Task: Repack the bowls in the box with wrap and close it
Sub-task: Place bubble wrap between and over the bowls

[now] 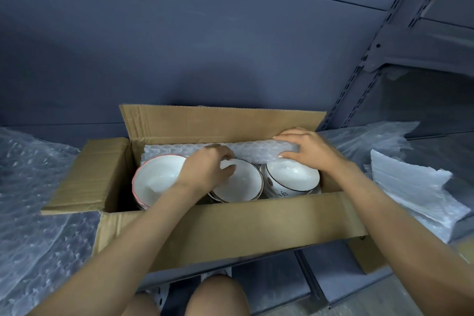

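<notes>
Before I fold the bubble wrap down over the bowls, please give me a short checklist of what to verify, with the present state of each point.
1. Bowls sit inside the box: ok. The pink-rimmed bowl, the middle bowl and the right bowl are all in it.
2. Bubble wrap strip lies along the far wall: ok.
3. Right hand holds the strip's end: ok.
4. Left hand grips the strip: cannot tell; its fingers curl at the strip's edge above the middle bowl.
5. Flaps stand open, out of the way: ok.
6. Padding between the bowls: cannot tell.
</notes>
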`<action>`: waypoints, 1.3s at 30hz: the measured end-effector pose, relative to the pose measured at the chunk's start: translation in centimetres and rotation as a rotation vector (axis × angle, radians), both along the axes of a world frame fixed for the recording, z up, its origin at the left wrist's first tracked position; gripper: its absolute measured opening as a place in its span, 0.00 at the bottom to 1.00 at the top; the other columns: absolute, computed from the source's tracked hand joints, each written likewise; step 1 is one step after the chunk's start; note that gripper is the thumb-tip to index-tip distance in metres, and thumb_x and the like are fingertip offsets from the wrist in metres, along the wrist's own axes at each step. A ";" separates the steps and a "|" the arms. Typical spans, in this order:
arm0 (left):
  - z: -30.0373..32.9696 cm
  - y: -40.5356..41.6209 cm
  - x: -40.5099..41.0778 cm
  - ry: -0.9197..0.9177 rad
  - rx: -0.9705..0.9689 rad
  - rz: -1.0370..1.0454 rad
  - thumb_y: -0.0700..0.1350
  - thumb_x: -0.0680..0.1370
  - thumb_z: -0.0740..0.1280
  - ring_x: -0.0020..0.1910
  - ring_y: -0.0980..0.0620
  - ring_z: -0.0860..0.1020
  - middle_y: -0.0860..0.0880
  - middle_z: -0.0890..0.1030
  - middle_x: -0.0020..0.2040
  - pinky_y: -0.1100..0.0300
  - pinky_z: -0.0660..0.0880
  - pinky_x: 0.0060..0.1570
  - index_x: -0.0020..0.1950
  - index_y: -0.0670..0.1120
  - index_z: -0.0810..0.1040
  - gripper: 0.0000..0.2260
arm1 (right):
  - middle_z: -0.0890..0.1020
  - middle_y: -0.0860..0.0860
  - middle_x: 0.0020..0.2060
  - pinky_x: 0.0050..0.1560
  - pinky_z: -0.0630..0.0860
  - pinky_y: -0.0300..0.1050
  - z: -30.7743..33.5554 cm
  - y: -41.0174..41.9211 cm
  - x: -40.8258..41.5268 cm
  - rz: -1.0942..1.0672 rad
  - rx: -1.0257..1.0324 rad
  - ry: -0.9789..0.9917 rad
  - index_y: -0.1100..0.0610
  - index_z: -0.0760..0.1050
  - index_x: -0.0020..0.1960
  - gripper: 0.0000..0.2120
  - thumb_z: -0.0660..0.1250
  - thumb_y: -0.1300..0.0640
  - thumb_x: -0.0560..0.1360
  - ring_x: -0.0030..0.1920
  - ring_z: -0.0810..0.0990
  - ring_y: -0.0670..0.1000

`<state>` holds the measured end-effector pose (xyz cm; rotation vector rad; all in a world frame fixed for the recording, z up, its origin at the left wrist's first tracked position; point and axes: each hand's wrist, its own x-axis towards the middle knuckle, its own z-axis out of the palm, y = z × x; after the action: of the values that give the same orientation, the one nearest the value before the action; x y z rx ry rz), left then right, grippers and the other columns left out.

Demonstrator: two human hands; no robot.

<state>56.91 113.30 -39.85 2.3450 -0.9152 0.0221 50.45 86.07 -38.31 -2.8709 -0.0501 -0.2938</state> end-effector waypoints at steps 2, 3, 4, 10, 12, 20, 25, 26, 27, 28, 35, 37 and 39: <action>0.3 -2.0 -1.2 0.040 -0.039 -0.083 0.49 0.76 0.67 0.54 0.52 0.77 0.52 0.81 0.54 0.59 0.72 0.51 0.55 0.47 0.80 0.10 | 0.78 0.44 0.59 0.63 0.72 0.52 -0.4 -0.5 -0.2 -0.010 0.011 0.001 0.49 0.77 0.63 0.21 0.71 0.46 0.71 0.61 0.75 0.46; 0.3 -3.2 -1.7 0.056 -0.026 -0.110 0.50 0.77 0.66 0.55 0.52 0.77 0.51 0.81 0.54 0.58 0.72 0.52 0.55 0.47 0.80 0.11 | 0.78 0.44 0.60 0.63 0.72 0.52 -0.6 -0.6 -0.2 -0.010 0.015 -0.002 0.48 0.77 0.63 0.21 0.71 0.46 0.71 0.61 0.75 0.46; 0.1 -4.3 -2.0 0.073 -0.001 -0.124 0.52 0.77 0.66 0.54 0.51 0.77 0.51 0.81 0.54 0.57 0.73 0.52 0.54 0.47 0.81 0.12 | 0.78 0.44 0.60 0.63 0.72 0.52 -0.7 -0.6 -0.2 -0.007 0.022 -0.005 0.49 0.77 0.63 0.21 0.72 0.47 0.71 0.61 0.75 0.47; -0.9 -9.2 -1.7 -0.047 0.275 -0.049 0.57 0.77 0.64 0.54 0.46 0.74 0.45 0.81 0.45 0.57 0.69 0.45 0.42 0.43 0.76 0.17 | 0.77 0.45 0.61 0.64 0.71 0.47 -0.9 -1.2 -0.1 0.006 0.023 0.002 0.48 0.75 0.65 0.23 0.72 0.49 0.72 0.63 0.72 0.45; -1.1 -9.8 -1.2 -0.099 0.313 -0.045 0.57 0.76 0.65 0.55 0.46 0.72 0.46 0.79 0.40 0.58 0.69 0.47 0.38 0.45 0.74 0.17 | 0.77 0.46 0.61 0.64 0.71 0.49 -1.1 -1.7 0.1 0.018 0.022 -0.012 0.49 0.75 0.66 0.22 0.72 0.50 0.72 0.63 0.72 0.46; -1.5 -10.0 -1.0 -0.011 0.264 -0.037 0.52 0.72 0.68 0.41 0.50 0.69 0.50 0.70 0.30 0.60 0.64 0.33 0.29 0.47 0.66 0.18 | 0.80 0.49 0.56 0.60 0.73 0.46 -1.8 -2.0 0.9 0.038 0.068 -0.112 0.54 0.78 0.62 0.16 0.70 0.56 0.74 0.58 0.76 0.48; -1.6 -9.6 -1.1 -0.005 0.238 -0.056 0.51 0.72 0.69 0.42 0.51 0.70 0.48 0.77 0.35 0.59 0.69 0.34 0.32 0.45 0.72 0.13 | 0.81 0.51 0.53 0.58 0.73 0.44 -1.9 -2.2 1.2 0.049 0.092 -0.127 0.56 0.79 0.60 0.15 0.70 0.58 0.74 0.55 0.76 0.50; -1.7 -9.5 -1.2 -0.014 0.230 -0.060 0.51 0.71 0.69 0.44 0.51 0.71 0.48 0.80 0.38 0.57 0.72 0.37 0.36 0.43 0.75 0.12 | 0.81 0.51 0.53 0.58 0.73 0.45 -1.9 -2.2 1.2 0.051 0.092 -0.133 0.56 0.79 0.60 0.15 0.71 0.58 0.74 0.55 0.77 0.50; -1.7 -9.4 -1.3 -0.024 0.224 -0.066 0.51 0.72 0.69 0.48 0.51 0.72 0.47 0.81 0.41 0.56 0.74 0.41 0.40 0.42 0.78 0.11 | 0.81 0.50 0.52 0.57 0.74 0.46 -1.9 -2.1 1.3 0.050 0.093 -0.138 0.56 0.80 0.60 0.15 0.71 0.58 0.74 0.55 0.77 0.49; -1.8 -9.3 -1.3 -0.037 0.220 -0.073 0.51 0.72 0.69 0.51 0.50 0.72 0.47 0.81 0.43 0.55 0.74 0.44 0.43 0.42 0.79 0.12 | 0.81 0.50 0.52 0.57 0.75 0.47 -1.9 -2.2 1.4 0.048 0.090 -0.146 0.56 0.80 0.60 0.14 0.71 0.57 0.74 0.54 0.77 0.49; -2.1 -8.8 -1.7 -0.076 0.230 -0.133 0.52 0.73 0.70 0.56 0.50 0.70 0.46 0.79 0.50 0.59 0.70 0.49 0.52 0.41 0.77 0.15 | 0.84 0.51 0.47 0.49 0.78 0.47 -0.9 -2.3 1.9 0.088 -0.028 -0.257 0.58 0.82 0.55 0.11 0.71 0.60 0.73 0.49 0.80 0.53; -2.0 -8.7 -1.9 -0.084 0.234 -0.148 0.51 0.73 0.70 0.56 0.49 0.70 0.46 0.79 0.50 0.60 0.68 0.49 0.53 0.42 0.76 0.16 | 0.84 0.51 0.44 0.45 0.76 0.42 -0.7 -2.2 1.8 0.133 -0.129 -0.322 0.58 0.83 0.53 0.10 0.72 0.60 0.72 0.46 0.81 0.54; -2.0 -8.6 -1.9 -0.085 0.228 -0.152 0.51 0.73 0.70 0.56 0.49 0.69 0.46 0.79 0.51 0.61 0.68 0.49 0.53 0.42 0.76 0.16 | 0.84 0.51 0.44 0.43 0.76 0.42 -0.8 -2.2 1.7 0.161 -0.184 -0.328 0.58 0.82 0.53 0.10 0.72 0.60 0.71 0.45 0.81 0.54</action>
<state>54.99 104.67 -41.86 2.4906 -1.1910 -0.0474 52.16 83.87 -39.10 -2.9414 -0.3851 -0.7596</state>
